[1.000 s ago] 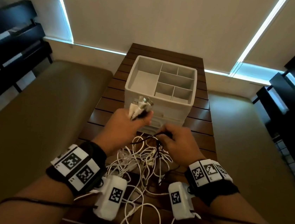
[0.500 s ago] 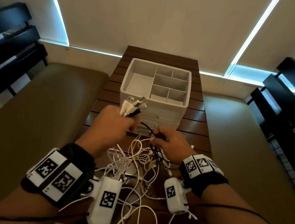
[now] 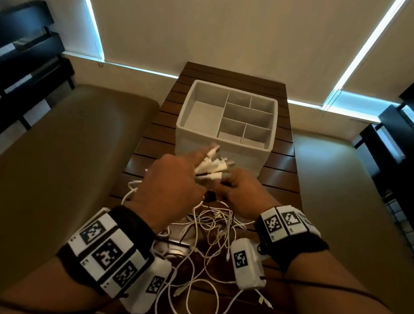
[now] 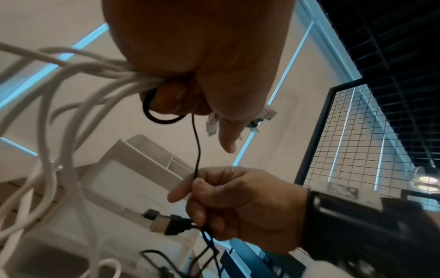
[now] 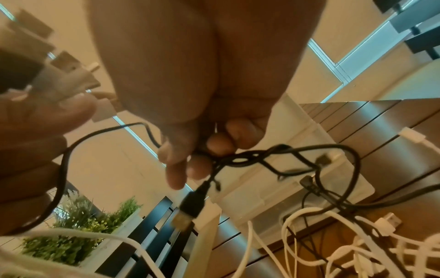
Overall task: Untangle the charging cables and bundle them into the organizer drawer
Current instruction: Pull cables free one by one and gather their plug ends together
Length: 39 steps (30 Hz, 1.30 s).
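My left hand (image 3: 172,184) grips a bundle of white cable plug ends (image 3: 212,167), which fan out just in front of the white organizer (image 3: 224,138). The left wrist view shows this left hand (image 4: 197,75) closed round several white cables (image 4: 71,79) and a loop of black cable (image 4: 196,143). My right hand (image 3: 240,194) sits close beside the left. It pinches the black cable (image 5: 262,158), whose USB plug (image 5: 190,206) dangles under the fingers. A tangle of white cables (image 3: 213,224) lies on the table under both hands. The organizer's compartments hold nothing.
The organizer stands mid-way along a narrow dark slatted wooden table (image 3: 283,181). Tan cushioned benches (image 3: 58,165) flank it on both sides. Black shelving (image 3: 18,58) stands at the far left and right. A green plant (image 5: 78,235) shows in the right wrist view.
The two hands have come together in front of the organizer. The white plug ends now tip to the right, toward the right hand's fingers.
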Tool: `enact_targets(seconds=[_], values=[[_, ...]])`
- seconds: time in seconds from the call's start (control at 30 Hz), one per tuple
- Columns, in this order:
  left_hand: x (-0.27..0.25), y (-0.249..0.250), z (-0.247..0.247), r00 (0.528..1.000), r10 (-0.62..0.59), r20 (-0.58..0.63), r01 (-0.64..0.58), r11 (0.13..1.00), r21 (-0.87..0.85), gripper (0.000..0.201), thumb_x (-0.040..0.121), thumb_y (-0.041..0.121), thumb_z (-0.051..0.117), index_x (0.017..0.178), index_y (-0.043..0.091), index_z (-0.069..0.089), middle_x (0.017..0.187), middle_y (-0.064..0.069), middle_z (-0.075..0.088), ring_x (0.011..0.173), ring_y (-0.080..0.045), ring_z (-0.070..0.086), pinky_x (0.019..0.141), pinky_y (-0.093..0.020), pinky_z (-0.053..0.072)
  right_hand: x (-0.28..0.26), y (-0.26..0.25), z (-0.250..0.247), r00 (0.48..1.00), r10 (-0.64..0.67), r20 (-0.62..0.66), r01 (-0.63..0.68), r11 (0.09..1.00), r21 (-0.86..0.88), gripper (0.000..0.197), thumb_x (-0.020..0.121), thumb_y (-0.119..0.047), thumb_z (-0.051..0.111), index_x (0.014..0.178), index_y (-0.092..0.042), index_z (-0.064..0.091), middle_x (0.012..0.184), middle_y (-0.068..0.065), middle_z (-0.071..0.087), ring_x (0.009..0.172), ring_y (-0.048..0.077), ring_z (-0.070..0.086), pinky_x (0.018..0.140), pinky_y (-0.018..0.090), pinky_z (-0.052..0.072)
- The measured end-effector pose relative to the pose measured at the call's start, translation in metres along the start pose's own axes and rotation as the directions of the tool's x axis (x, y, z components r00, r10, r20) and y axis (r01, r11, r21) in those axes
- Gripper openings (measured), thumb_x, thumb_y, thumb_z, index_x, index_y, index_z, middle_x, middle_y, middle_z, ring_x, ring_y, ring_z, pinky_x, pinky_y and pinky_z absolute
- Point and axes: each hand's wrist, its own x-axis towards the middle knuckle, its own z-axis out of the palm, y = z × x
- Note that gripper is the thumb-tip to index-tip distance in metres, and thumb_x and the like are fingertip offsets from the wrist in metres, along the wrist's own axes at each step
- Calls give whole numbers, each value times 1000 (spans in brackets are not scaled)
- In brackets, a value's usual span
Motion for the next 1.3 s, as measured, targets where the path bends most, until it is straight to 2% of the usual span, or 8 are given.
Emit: enact_targets(seconds=[0.2,0.3,0.53,0.63,0.8,1.0,1.1,1.3], values=[[2,-1,19,970,-116,212,87,986,142,19,83,29,65,100,23,67,83,-1,67,80,-25,64,63,-29,41,-2,8,-9,989,60,138,-27,972,-232,15,88,-8,60,96,-14,71,91,5,72,80,16,64,77,34,53],[4,-3,20,962,-128,242,84,979,184,4,84,25,63,85,22,60,76,0,59,73,-24,59,61,-30,36,-9,7,-3,986,48,160,-22,987,-157,20,87,-8,63,94,-25,70,88,-3,70,78,9,63,76,25,52],[12,2,-14,989,-150,-5,146,974,-172,8,90,22,66,88,15,69,69,-1,62,59,-15,55,49,-23,37,-14,47,12,983,164,83,-142,964,-224,7,87,-13,65,92,-16,69,94,-4,69,88,10,64,82,27,51],[19,-9,-32,978,-205,19,205,960,-192,8,89,27,69,82,22,67,62,8,56,56,-4,51,42,-14,30,-21,60,15,987,148,-57,-152,984,-88,10,89,-18,64,82,-24,68,80,-9,66,75,3,61,77,27,53],[18,-28,-31,939,-342,35,343,925,-163,15,87,24,71,76,15,68,60,0,56,53,-13,51,47,-26,31,-20,52,0,953,200,-227,-149,963,225,9,90,-16,64,84,-14,70,73,4,69,63,9,61,58,19,47],[11,-25,-56,943,-331,-44,320,934,-158,11,83,18,74,75,19,66,64,-4,59,56,-15,51,48,-27,36,-21,50,-9,955,163,-249,-160,987,35,10,91,-19,61,82,-20,62,67,-3,66,57,5,59,60,26,49],[7,-5,-56,971,-215,-106,205,974,-97,14,84,13,71,81,21,60,65,7,54,55,-4,49,44,-12,35,-15,31,-9,958,52,-283,-73,995,-65,10,92,-18,60,88,-21,69,73,-5,67,71,12,63,70,31,51],[5,21,-11,949,-251,192,301,901,-313,29,76,44,78,82,16,71,72,-3,70,63,-14,66,54,-32,52,-7,-17,-13,985,-107,-133,111,994,21,28,90,-5,58,97,-28,71,88,-13,69,78,-6,62,68,9,46]])
